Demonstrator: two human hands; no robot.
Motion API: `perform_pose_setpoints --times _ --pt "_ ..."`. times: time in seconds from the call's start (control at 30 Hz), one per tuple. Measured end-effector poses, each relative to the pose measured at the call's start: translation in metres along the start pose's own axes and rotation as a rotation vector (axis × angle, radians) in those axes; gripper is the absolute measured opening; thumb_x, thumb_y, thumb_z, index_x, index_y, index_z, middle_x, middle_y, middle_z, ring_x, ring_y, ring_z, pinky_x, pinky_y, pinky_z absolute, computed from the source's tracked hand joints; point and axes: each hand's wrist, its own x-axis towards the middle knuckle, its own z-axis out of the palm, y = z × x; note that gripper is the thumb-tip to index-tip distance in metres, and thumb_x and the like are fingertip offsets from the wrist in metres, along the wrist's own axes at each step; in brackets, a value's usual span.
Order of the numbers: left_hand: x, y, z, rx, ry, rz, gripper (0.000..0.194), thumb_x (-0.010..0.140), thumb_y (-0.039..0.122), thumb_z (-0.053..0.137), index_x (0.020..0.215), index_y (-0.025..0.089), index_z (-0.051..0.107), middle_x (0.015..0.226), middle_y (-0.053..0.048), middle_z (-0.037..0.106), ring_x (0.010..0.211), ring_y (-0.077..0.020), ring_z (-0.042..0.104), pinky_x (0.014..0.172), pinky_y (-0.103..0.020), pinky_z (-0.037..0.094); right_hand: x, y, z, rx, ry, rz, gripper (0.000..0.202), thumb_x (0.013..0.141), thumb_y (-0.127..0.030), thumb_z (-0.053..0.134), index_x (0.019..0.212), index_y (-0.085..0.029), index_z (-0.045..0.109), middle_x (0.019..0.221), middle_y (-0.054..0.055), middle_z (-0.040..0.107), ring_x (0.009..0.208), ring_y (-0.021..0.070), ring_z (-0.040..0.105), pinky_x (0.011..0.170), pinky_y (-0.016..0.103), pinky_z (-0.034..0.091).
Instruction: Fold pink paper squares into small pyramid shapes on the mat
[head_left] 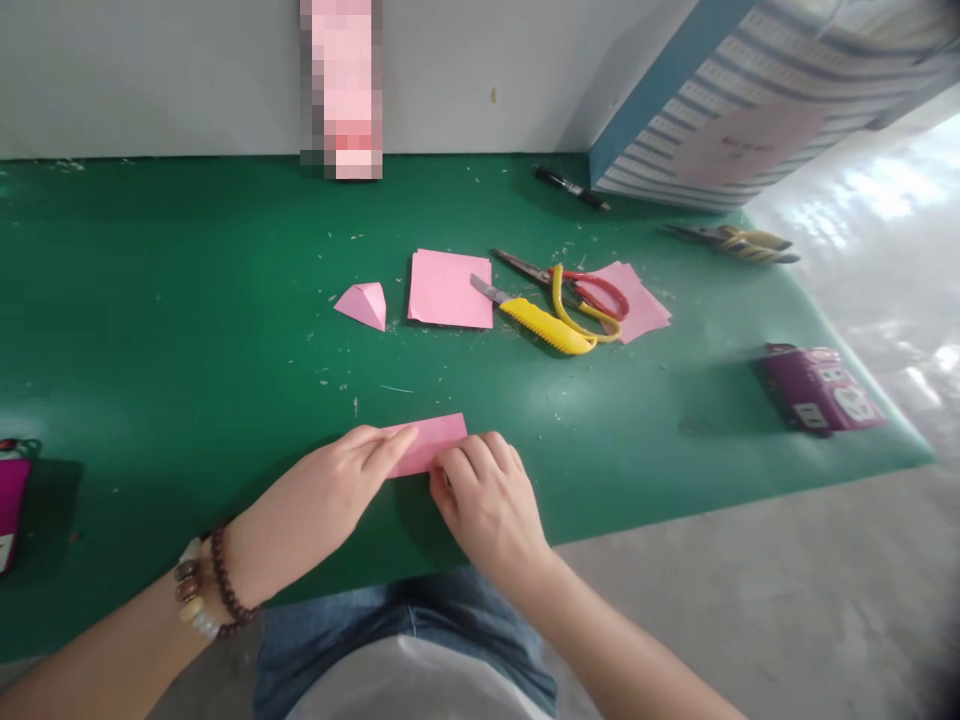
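Observation:
A pink sheet of paper (431,443), folded into a narrow rectangle, lies near the front edge of the green table. My left hand (337,490), with beaded bracelets at the wrist, holds its left part, fingers pressed together over it. At its lower right corner, the curled fingers of my right hand (487,490) grip the edge; the fingertips are partly hidden. Farther back is a small folded pink paper piece (365,305). Beside it sits a stack of pink square paper (446,290), with the blade tip of a yellow utility knife (547,325) resting over it.
Scissors with red and yellow handles (559,285) lie partly over more pink sheets (637,300). A black pen (570,187), pliers (739,242) and a purple box (825,390) are to the right. A striped bag (720,110) stands behind. Paper scraps dot the green table (187,300).

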Motion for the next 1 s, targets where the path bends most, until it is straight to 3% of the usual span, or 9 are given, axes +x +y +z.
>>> perform_pose_setpoints --times 0.13,0.33,0.57,0.7,0.83,1.0 --pt "0.000 0.000 0.001 -0.022 -0.001 -0.001 0.053 0.088 -0.002 0.036 0.139 0.014 0.043 0.128 -0.010 0.062 0.117 -0.0182 0.060 0.100 -0.033 0.053 0.004 -0.012 0.004 0.002 -0.004 -0.018 0.020 0.091 -0.013 0.049 0.073 -0.019 0.055 0.070 0.003 0.053 0.070 0.0199 0.044 0.063 0.032 0.035" --pt "0.000 0.000 0.000 -0.042 0.040 0.011 0.051 0.089 -0.001 0.037 0.137 0.015 0.045 0.127 -0.009 0.063 0.116 -0.0167 0.060 0.099 -0.031 0.054 0.008 -0.028 0.011 0.031 -0.035 -0.059 0.013 0.093 -0.015 0.048 0.087 -0.016 0.060 0.075 0.005 0.058 0.071 0.0201 0.047 0.064 0.033 0.039" --pt "0.001 -0.002 -0.001 -0.066 0.006 0.006 0.049 0.091 0.000 0.039 0.137 0.015 0.044 0.126 -0.009 0.062 0.116 -0.0175 0.060 0.100 -0.034 0.053 0.011 -0.043 0.018 0.101 -0.017 -0.083 0.019 0.095 -0.016 0.045 0.096 -0.012 0.064 0.082 0.009 0.065 0.074 0.0212 0.052 0.066 0.034 0.044" --pt "0.001 -0.003 0.002 -0.110 0.030 -0.019 0.042 0.092 0.001 0.038 0.130 0.016 0.049 0.121 -0.009 0.064 0.112 -0.0172 0.061 0.098 -0.035 0.054 0.006 -0.026 0.002 0.328 -0.011 -0.088 0.015 0.096 -0.023 0.050 0.094 -0.019 0.064 0.085 0.005 0.068 0.077 0.0190 0.057 0.069 0.032 0.047" --pt "0.004 -0.005 0.007 -0.141 0.077 -0.017 0.031 0.096 0.007 0.041 0.120 0.016 0.056 0.110 -0.008 0.067 0.104 -0.0183 0.064 0.093 -0.036 0.056 0.002 0.001 -0.007 0.194 0.161 0.099 0.012 0.090 -0.017 0.055 0.098 -0.019 0.063 0.102 0.011 0.066 0.104 0.0258 0.058 0.086 0.043 0.050" --pt "0.005 -0.008 0.007 -0.132 0.094 0.098 0.033 0.098 0.011 0.041 0.126 0.018 0.057 0.119 -0.007 0.066 0.111 -0.0177 0.059 0.099 -0.037 0.054 0.003 0.009 0.003 0.066 0.032 0.060 0.017 0.091 -0.021 0.053 0.105 -0.017 0.061 0.132 0.019 0.054 0.136 0.0363 0.038 0.100 0.057 0.045"
